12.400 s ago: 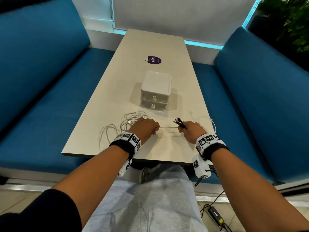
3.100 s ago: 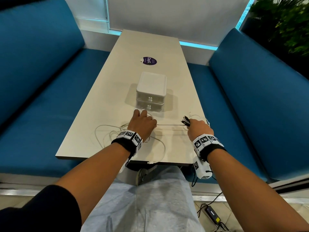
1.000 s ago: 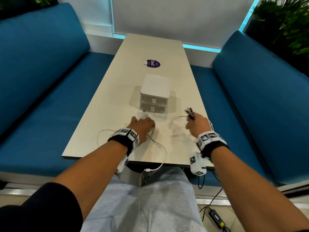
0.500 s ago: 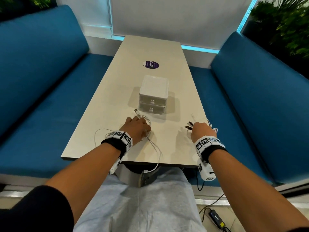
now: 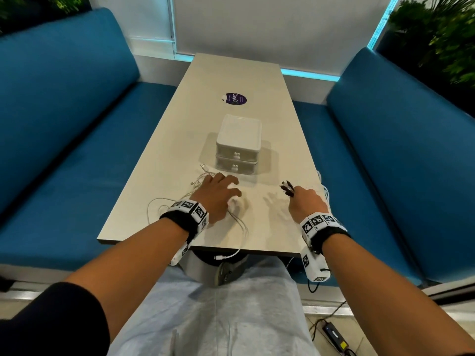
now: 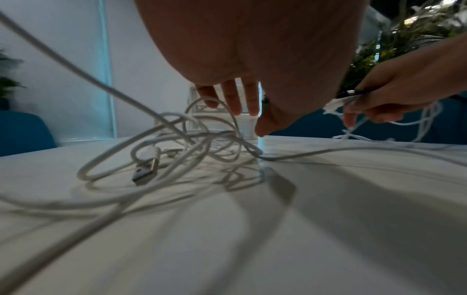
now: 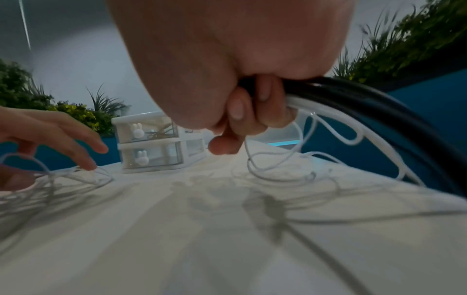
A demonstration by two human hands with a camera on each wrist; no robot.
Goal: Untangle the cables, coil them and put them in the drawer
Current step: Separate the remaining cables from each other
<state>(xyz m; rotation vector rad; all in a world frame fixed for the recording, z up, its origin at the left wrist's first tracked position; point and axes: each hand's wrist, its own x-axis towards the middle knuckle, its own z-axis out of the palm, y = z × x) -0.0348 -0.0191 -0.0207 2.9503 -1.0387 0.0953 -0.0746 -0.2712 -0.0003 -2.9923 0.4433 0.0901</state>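
Note:
A tangle of white cables lies on the near part of the table, with a USB plug showing at its front. My left hand is spread over this tangle, fingers straight and fingertips just touching the loops. My right hand grips a bundle of black cable and white cable, with the black plug ends sticking out of the fist. The white two-drawer unit stands just beyond both hands, both drawers closed. One white cable end hangs over the table's front edge.
The beige table has a purple sticker behind the drawer unit. Blue bench seats flank it on both sides. White cable loops trail off the table's right edge. A power adapter lies on the floor.
The cable once stretched taut between my hands now lies slack. My left hand has spread flat over the tangle. My right hand has come down near the table, still holding its bundle.

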